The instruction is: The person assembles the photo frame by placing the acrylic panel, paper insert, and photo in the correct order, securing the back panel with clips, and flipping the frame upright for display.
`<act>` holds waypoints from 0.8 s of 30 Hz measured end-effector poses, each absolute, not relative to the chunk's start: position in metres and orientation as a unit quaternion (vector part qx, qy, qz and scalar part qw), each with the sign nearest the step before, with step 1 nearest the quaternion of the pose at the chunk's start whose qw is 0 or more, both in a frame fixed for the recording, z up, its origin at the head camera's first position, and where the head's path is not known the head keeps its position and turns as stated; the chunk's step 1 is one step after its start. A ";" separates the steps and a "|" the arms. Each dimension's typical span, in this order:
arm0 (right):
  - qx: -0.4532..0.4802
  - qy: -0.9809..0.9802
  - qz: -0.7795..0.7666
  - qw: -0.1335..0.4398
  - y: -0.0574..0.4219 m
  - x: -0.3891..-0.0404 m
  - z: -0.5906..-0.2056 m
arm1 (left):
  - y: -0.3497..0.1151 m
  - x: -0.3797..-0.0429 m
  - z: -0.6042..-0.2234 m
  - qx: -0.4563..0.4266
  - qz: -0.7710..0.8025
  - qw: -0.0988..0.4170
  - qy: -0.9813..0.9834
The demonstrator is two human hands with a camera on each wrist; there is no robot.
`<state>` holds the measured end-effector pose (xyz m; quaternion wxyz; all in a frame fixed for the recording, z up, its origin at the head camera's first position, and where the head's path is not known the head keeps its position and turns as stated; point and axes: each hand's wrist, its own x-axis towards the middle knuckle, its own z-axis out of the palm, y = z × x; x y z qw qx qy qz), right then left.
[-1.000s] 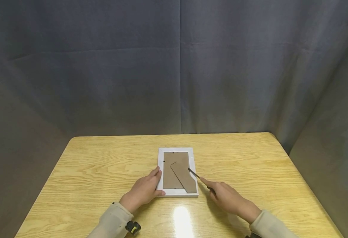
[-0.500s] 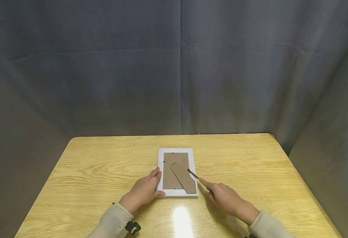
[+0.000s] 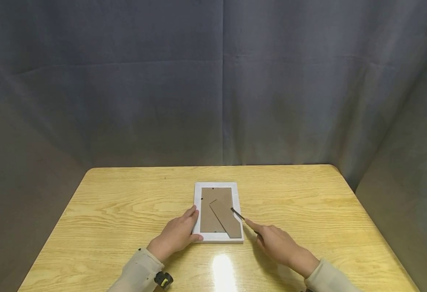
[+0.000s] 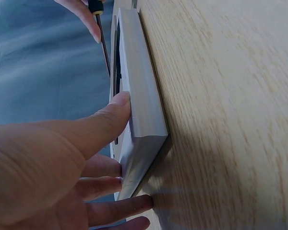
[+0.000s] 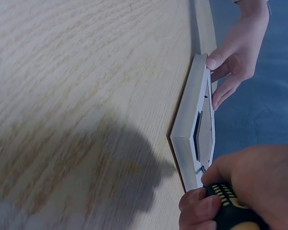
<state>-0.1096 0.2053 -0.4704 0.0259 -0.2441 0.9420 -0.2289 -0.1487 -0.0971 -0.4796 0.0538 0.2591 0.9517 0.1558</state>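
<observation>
A white picture frame (image 3: 217, 237) lies face down on the table, with its brown backing board (image 3: 208, 219) and the slanted easel leg (image 3: 228, 221) uppermost. My left hand (image 3: 178, 233) holds the frame's near left corner, thumb on the near side and fingers along the left side. In my right hand (image 3: 277, 243) is a screwdriver with a black and yellow handle (image 5: 228, 201), gripped with the index finger stretched along it. Its thin dark shaft (image 3: 238, 214) slants over the frame's right border, and the tip meets the right edge of the backing board.
The wooden table (image 3: 126, 194) reaches out on every side of the frame. Grey curtains (image 3: 155, 101) hang behind it and at both sides. Small dark tabs (image 3: 201, 198) show along the backing's edges.
The screwdriver tip stays at the backing's right edge, and the right hand has shifted only very slightly. The left hand and the frame keep their places.
</observation>
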 end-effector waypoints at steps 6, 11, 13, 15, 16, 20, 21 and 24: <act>-0.247 0.944 -0.218 0.017 0.205 -0.111 -0.471 | -0.097 -0.149 -0.480 0.260 0.157 0.052 0.951; -0.238 0.946 -0.216 0.033 0.206 -0.112 -0.470 | -0.096 -0.149 -0.481 0.260 0.154 0.053 0.952; -0.232 0.949 -0.212 0.032 0.206 -0.112 -0.468 | -0.095 -0.149 -0.480 0.260 0.153 0.052 0.952; -0.228 0.951 -0.205 0.031 0.206 -0.113 -0.467 | -0.095 -0.149 -0.480 0.259 0.152 0.051 0.953; -0.227 0.952 -0.201 0.029 0.206 -0.114 -0.466 | -0.095 -0.149 -0.480 0.258 0.153 0.051 0.953; -0.223 0.954 -0.198 0.032 0.207 -0.116 -0.464 | -0.096 -0.148 -0.479 0.256 0.153 0.052 0.953; -0.223 0.954 -0.200 0.032 0.207 -0.116 -0.463 | -0.096 -0.149 -0.479 0.256 0.153 0.053 0.953; -0.221 0.953 -0.204 0.031 0.208 -0.116 -0.460 | -0.097 -0.149 -0.479 0.256 0.152 0.053 0.953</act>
